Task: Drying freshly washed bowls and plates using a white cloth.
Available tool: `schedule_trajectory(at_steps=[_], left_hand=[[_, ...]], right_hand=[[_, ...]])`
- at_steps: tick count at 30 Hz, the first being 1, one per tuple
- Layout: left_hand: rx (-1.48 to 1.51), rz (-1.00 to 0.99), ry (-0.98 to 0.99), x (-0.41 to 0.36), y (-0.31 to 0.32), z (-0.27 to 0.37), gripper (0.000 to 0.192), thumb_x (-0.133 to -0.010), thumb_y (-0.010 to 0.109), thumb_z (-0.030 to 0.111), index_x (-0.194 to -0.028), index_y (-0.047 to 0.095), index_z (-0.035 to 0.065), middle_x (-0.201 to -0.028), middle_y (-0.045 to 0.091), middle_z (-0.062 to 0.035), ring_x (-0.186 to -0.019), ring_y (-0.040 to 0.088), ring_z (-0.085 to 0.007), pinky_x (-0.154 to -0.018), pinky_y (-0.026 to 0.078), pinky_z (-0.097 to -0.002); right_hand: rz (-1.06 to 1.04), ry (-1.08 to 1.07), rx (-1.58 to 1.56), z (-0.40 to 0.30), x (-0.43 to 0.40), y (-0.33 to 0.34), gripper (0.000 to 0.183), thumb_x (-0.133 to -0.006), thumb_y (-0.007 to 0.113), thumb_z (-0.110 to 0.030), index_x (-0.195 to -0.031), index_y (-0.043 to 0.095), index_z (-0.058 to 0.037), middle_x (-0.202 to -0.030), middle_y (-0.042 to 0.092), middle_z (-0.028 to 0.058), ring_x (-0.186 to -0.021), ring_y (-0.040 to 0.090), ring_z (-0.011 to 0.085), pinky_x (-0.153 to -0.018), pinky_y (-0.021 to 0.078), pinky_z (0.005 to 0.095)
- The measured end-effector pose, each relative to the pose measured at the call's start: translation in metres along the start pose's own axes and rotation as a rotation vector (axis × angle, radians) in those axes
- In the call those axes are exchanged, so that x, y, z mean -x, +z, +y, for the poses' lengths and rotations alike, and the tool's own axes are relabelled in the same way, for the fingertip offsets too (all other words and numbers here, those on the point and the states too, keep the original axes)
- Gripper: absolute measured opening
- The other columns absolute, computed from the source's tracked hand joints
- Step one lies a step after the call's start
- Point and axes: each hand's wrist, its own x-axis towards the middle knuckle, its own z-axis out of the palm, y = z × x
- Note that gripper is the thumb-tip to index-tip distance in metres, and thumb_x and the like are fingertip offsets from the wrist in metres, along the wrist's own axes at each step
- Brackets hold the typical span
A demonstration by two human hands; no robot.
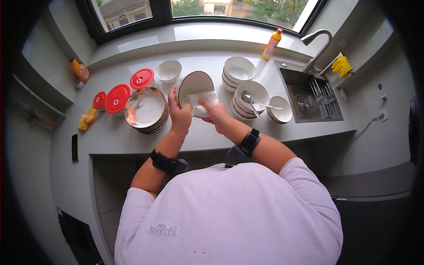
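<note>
My left hand grips the left side of a white ceramic bowl, which is tilted up over the counter. My right hand presses a white cloth against the bowl's lower right part; some fingers are hidden below it. A stack of floral plates stands just left of my left hand. Right of my right hand is a stack of bowls with metal spoons on top. Another bowl stack stands behind it, and small bowls are to its right. A single bowl sits behind my left hand.
Several containers with red lids, a yellow cloth and a phone lie at left. An orange bottle is at the left wall, a yellow bottle near the window. A sink with faucet is at right, yellow gloves beyond.
</note>
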Motion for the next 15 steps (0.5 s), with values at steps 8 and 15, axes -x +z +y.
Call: schedule_trajectory(at_steps=[8,15], left_hand=[[0.213,-0.493,-0.613,-0.019,-0.033,0.054,0.076,-0.076,0.061,0.014,-0.140,0.022,0.0085,-0.126,0.042,-0.0102,-0.114,0.047,-0.0189,-0.089,0.045,-0.0344],[-0.187,-0.737,-0.474,-0.034,-0.038,0.050,0.057,-0.072,0.055,0.013,-0.128,0.047,0.0044,-0.114,0.054,-0.0104,-0.109,0.050,-0.0192,-0.094,0.039,-0.0293]], right_hand=[[0.072,-0.572,0.672,-0.024,-0.015,-0.046,0.027,-0.080,0.065,-0.024,-0.096,0.062,-0.0035,-0.084,0.066,0.0108,-0.079,0.064,0.0249,-0.069,0.0494,0.0352],[0.096,-0.982,1.458,-0.060,0.017,-0.016,0.029,-0.075,0.066,-0.027,-0.095,0.057,-0.0078,-0.073,0.065,0.0140,-0.071,0.064,0.0343,-0.063,0.0504,0.0441]])
